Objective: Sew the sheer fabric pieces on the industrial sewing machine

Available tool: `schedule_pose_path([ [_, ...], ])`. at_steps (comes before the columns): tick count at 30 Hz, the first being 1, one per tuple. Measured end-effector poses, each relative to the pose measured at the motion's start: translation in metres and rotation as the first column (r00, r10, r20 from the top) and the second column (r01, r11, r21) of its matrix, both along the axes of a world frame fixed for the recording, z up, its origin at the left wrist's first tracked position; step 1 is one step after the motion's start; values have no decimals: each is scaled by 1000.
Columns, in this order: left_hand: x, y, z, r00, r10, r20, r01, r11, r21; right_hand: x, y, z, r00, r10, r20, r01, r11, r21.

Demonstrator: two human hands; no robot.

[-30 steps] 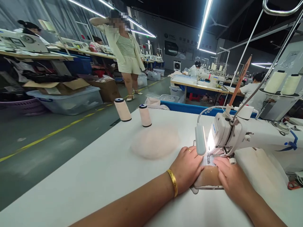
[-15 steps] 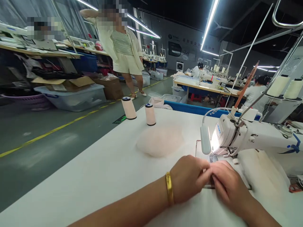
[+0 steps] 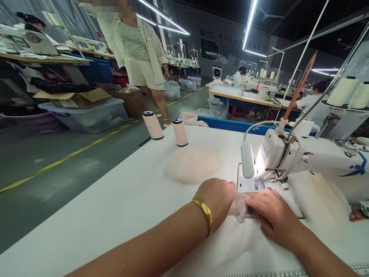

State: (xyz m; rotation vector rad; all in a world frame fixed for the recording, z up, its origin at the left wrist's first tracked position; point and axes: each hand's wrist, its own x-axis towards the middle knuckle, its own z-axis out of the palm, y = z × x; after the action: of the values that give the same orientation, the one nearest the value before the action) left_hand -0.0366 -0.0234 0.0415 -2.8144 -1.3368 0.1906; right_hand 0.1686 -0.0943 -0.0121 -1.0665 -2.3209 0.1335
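Note:
In the head view my left hand [image 3: 216, 202], with a gold bangle [image 3: 206, 211] at its wrist, is closed on a thin, sheer pale fabric [image 3: 239, 206]. My right hand [image 3: 272, 211] pinches the same fabric a short way to the right. A strip of it stretches between the two hands, in front of the metal needle plate [image 3: 245, 185]. Just beyond stands the white sewing machine [image 3: 271, 154], its small lamp [image 3: 247, 159] lighting the needle area. My left fingertips are partly hidden behind the hand.
Two pale pink thread cones [image 3: 153, 126] and a sheer pale fabric piece [image 3: 193, 164] lie on the white table [image 3: 123, 200]. More fabric [image 3: 319, 200] lies under the machine arm. A ruler [image 3: 359, 266] shows at the front edge. A person [image 3: 141, 57] stands in the aisle.
My hands, which were together near the needle plate, have moved apart. The left one shifted left, and a strip of fabric now shows between them. My view tilted slightly.

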Motion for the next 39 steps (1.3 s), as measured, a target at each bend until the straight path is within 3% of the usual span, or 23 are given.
schedule_pose_path([
  [3, 0, 5, -8, 957, -196, 216, 179, 979, 95, 1, -3, 6, 998, 30, -51, -32, 998, -48],
  [5, 1, 11, -17, 925, -255, 282, 256, 966, 33, -1, -7, 11, 996, 71, -62, -77, 993, -95],
  [9, -1, 23, -26, 953, -159, 259, 200, 969, -144, -3, -12, 14, 995, 90, -44, -96, 982, -161],
  [12, -4, 28, -23, 976, -75, 202, 92, 993, -77, -3, -12, 10, 998, 56, -18, -58, 981, -183],
  [14, -4, 27, -20, 966, -67, 248, 81, 996, -48, -3, -11, 8, 999, 27, -21, -30, 983, -179],
  [20, 6, 16, -25, 862, -185, 472, 319, 922, -221, -4, -7, 9, 998, 11, -65, -23, 979, -200],
  [25, 11, 16, -26, 771, -12, 637, 284, 902, -326, -4, -5, 12, 992, -61, -107, 25, 950, -312],
  [28, 12, 15, -27, 691, 157, 705, 290, 834, -470, -5, -3, 10, 987, -100, -126, 51, 936, -348],
  [32, 14, 12, -32, 580, 286, 763, 305, 792, -529, -7, 1, 3, 963, -230, -141, 170, 922, -348],
  [35, 16, 11, -35, 528, 356, 771, 298, 772, -561, -8, 0, 2, 920, -344, -185, 249, 881, -401],
  [39, 17, 9, -37, 479, 441, 759, 305, 728, -615, -9, -1, 5, 866, -426, -260, 239, 811, -533],
])
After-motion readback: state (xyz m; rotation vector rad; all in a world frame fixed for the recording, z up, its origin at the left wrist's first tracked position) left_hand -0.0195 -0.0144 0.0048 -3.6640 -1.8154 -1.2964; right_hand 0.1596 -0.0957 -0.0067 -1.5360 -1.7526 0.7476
